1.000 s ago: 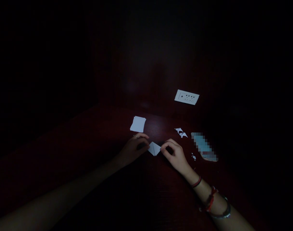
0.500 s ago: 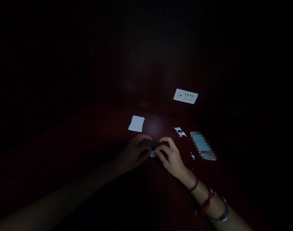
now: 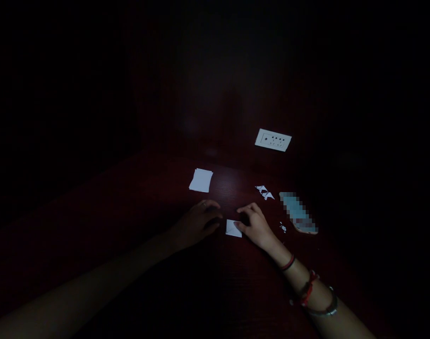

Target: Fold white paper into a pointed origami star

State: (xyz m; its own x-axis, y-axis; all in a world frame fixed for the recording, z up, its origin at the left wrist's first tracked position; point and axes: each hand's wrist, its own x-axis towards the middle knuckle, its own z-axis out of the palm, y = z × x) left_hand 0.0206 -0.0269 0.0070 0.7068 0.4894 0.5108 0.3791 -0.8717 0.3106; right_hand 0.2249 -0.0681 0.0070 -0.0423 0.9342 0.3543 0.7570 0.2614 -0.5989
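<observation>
A small folded square of white paper point(image 3: 231, 230) lies on the dark red table, with creases faintly showing. My right hand point(image 3: 258, 230) is at its right edge, the thumb over the paper and the other fingers bent but apart beyond it. To the left of the square, my left hand point(image 3: 197, 225) hovers or rests with fingers spread and nothing between them; a ring shows on one finger. Bracelets circle my right wrist and forearm.
A stack of white paper sheets point(image 3: 201, 181) lies farther back. Folded white paper pieces point(image 3: 265, 192) sit to the right, near tiny paper scraps point(image 3: 282, 228) and a phone point(image 3: 298, 213). A white socket panel point(image 3: 273, 140) is on the back wall. The surroundings are very dark.
My hands have moved apart, and my left hand has come off the paper. The folded square, mostly covered before, now shows flat, slightly farther right under my right thumb.
</observation>
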